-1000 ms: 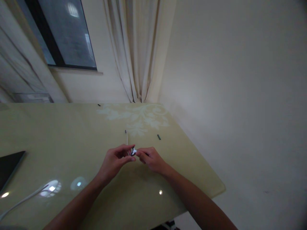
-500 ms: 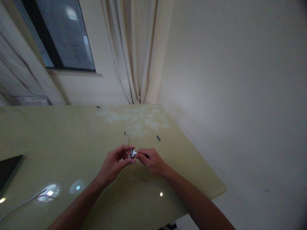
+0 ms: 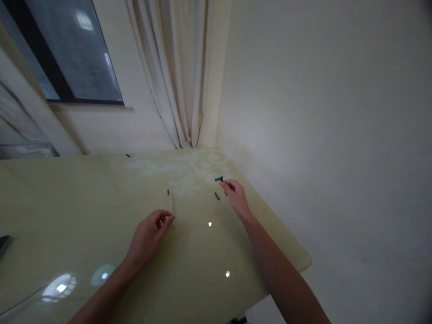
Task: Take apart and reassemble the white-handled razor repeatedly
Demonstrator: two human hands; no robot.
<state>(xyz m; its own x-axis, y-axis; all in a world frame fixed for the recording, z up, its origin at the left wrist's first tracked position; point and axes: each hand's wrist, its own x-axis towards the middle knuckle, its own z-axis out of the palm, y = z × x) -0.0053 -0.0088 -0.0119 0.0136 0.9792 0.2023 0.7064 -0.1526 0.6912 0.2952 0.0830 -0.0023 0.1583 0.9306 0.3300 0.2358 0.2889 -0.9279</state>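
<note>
My right hand (image 3: 235, 194) pinches the handle of a small dark razor-like tool (image 3: 219, 178), its head pointing away from me toward the back right of the table. Just below that tool a short dark piece (image 3: 217, 196) lies on the tabletop. Left of centre, my left hand (image 3: 157, 229) has thumb and forefinger pressed together; whatever they hold, if anything, is too small to make out. A toothbrush-like white stick (image 3: 170, 201) with a dark tip extends beyond its fingertips.
The glossy yellow-green table (image 3: 84, 202) has its right edge beside my right forearm. A small dark item (image 3: 128, 155) lies at the back. A dark object (image 3: 4, 243) and a thin cable (image 3: 23, 300) are at the left.
My hands have moved apart. My right hand has gone forward and right with the dark tool, while my left hand has shifted slightly left. The view has turned a little to the right.
</note>
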